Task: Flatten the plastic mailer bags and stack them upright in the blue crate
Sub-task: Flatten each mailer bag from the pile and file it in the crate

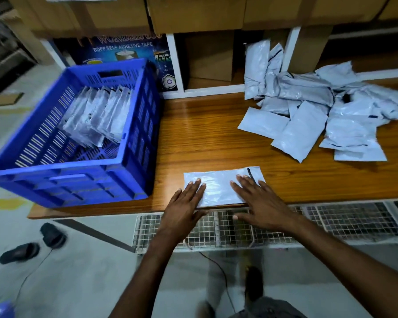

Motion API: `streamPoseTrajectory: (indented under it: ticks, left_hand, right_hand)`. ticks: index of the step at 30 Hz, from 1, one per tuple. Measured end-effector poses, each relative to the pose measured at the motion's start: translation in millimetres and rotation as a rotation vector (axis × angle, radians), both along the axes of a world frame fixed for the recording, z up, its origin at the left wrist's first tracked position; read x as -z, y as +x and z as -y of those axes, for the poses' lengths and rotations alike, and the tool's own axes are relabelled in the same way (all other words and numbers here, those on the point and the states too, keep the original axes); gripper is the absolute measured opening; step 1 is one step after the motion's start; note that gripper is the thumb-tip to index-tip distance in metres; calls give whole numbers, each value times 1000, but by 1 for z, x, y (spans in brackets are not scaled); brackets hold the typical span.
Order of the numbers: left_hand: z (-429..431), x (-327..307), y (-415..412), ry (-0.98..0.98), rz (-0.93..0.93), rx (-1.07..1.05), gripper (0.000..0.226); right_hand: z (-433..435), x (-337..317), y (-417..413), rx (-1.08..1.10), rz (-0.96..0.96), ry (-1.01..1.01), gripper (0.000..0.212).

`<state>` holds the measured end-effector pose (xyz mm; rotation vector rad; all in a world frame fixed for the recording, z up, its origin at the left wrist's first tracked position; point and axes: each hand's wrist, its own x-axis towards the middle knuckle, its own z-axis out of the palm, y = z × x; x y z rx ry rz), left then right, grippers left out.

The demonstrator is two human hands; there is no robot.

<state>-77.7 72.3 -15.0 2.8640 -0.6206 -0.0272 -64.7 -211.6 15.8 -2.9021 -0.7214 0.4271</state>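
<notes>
A pale grey mailer bag (221, 185) lies flat at the front edge of the wooden table (205, 138). My left hand (185, 205) presses its left end with straight fingers. My right hand (259, 203) presses its right end, fingers spread flat. The blue crate (133, 157) stands at the table's left end, with several mailer bags (97, 115) standing upright inside, leaning towards the back right. A loose pile of unflattened mailer bags (326, 106) sits at the right rear of the table.
Cardboard boxes (193, 14) and a tape carton (124, 49) fill the shelves behind the table. A wire mesh rack (274, 228) runs under the front edge. Two dark sandals (32, 244) and a cable (218, 271) lie on the floor.
</notes>
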Motion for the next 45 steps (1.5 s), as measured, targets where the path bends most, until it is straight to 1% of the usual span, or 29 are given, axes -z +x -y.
streamPoseTrajectory:
  ticks: [3,5,7,9,10,11,13,14,16,18,20,21,22,24,26,28,30,35,39,45]
  left_hand:
    - [-3,-6,-3,-49,66,33,60]
    - [-4,-15,-3,-133,133,44,42]
    - [-4,-33,-4,-323,158,-6,27]
    - [-4,-54,-4,-553,157,-109,20]
    - [-4,-61,-3,-645,148,-172,19]
    - [-3,-67,0,-718,133,-233,20]
    - [0,-70,8,-796,102,-324,24]
    - [2,-70,13,-807,95,-350,25]
    - [8,-68,21,-795,92,-375,26]
    - [13,-64,28,-766,121,-393,30]
    - [17,-54,39,-701,175,-391,44]
    - [19,-49,43,-623,200,-379,51]
    - [24,-42,48,-529,210,-361,55]
    - [36,-32,54,-339,165,-306,56]
    - [47,-20,49,-177,61,-237,59]
    - [52,-8,46,-87,-26,-213,64]
    - [52,-3,44,-69,-42,-227,68]
    - [50,1,44,-58,-51,-242,76]
    - [45,2,41,-51,-59,-271,79]
    - [43,-1,44,-61,-106,-263,78]
  right_hand:
    - [-1,-9,-15,62,21,97,68]
    - [0,-22,-20,111,46,194,53]
    - [4,-38,-21,168,103,271,31]
    - [8,-57,-18,241,126,344,12]
    - [9,-66,-13,278,127,386,12]
    - [11,-75,-8,315,117,431,16]
    - [14,-85,3,351,95,492,26]
    - [15,-86,10,349,93,488,28]
    - [16,-84,27,335,86,424,31]
    - [15,-79,43,314,89,351,38]
    - [9,-67,54,276,200,218,51]
    - [3,-59,55,260,272,169,53]
    - [-6,-51,55,254,306,163,53]
    - [-31,-35,48,237,258,195,51]
    - [-54,-12,37,204,168,155,54]
    - [-61,13,32,203,110,95,59]
    - [-55,26,34,214,114,89,62]
    - [-25,25,37,243,80,52,76]
    - [0,25,34,273,78,-11,77]
    - [5,22,36,245,66,3,79]
